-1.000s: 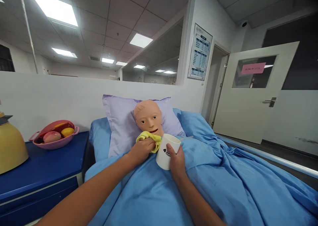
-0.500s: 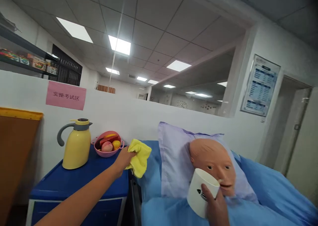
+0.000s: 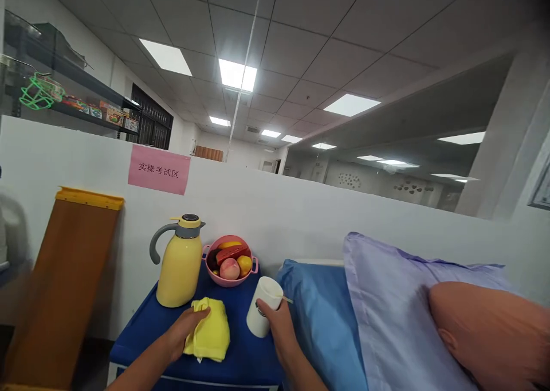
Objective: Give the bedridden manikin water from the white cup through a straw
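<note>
Head camera: the yellow jug [image 3: 178, 270] stands whole on the blue cabinet [image 3: 240, 351], but much around it is partly hidden. Far to the jug's right, the manikin head [image 3: 490, 328] on the lilac pillow [image 3: 382, 299] runs off the right edge and is blurred, with one ear showing. The fruit in the pink bowl [image 3: 229, 282], just right of the jug, overlaps, so some pieces are hard to make out. A thin pale end [image 3: 287, 300] pokes out past the mug; what it belongs to is unclear.

The left hand [image 3: 184, 331], in front of the jug, grips the folded yellow cloth [image 3: 213, 335], thumb on top, fingers hidden beneath. The right hand [image 3: 278, 320], further right of the jug, is closed around the white mug [image 3: 256, 315], its thumb across the near side and partly over a dark print, its other fingers out of sight. The mug tilts; whether its base touches the cabinet cannot be told. Both forearms reach up from the bottom edge.
</note>
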